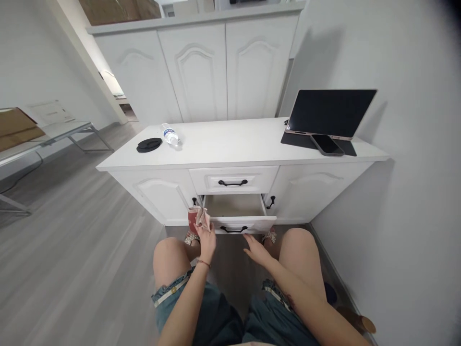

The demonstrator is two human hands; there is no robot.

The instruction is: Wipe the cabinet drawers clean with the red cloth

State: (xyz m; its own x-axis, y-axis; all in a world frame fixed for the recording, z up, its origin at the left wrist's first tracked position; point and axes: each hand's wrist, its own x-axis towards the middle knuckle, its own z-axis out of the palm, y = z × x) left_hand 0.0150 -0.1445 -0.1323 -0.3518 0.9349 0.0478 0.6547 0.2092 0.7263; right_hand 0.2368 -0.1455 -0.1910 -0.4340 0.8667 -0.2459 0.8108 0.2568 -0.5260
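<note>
My left hand (206, 240) is closed on a red and pale pink cloth (203, 219), bunched at the left end of the lower drawer. The lower drawer (266, 224) is pulled out from the white cabinet, and its pale inside shows. It has a black handle (234, 229) on its front. My right hand (256, 247) is by the drawer's bottom edge, right of the handle, with its thumb apart from the fingers. Its fingertips are close to that edge; whether they touch it I cannot tell. Above, the upper drawer (212, 182) is closed.
On the cabinet top (223, 144) are a round black item (149, 145), a clear plastic bottle (170, 135) lying down, a tablet (331, 113) on a stand and a phone (327, 144). My knees flank the drawer. A wall (414, 202) is close on the right.
</note>
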